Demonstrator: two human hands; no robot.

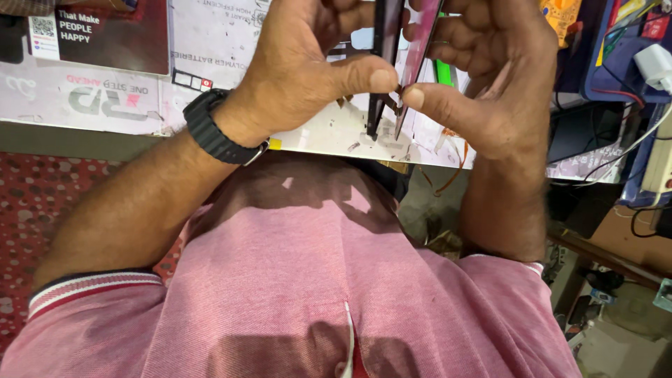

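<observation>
My left hand, with a black watch on its wrist, grips a dark phone body held on edge above the bench. My right hand holds a thin screen panel with a pinkish sheen, tilted away from the body like an opened book. Both thumbs meet near the lower gap between the two parts. The bottom ends of both parts rest close to the bench surface. The upper ends run out of the frame.
A white printed work mat covers the bench, with a dark card at the far left. An orange flex cable hangs over the bench edge. A white charger, wires and a power strip sit at the right.
</observation>
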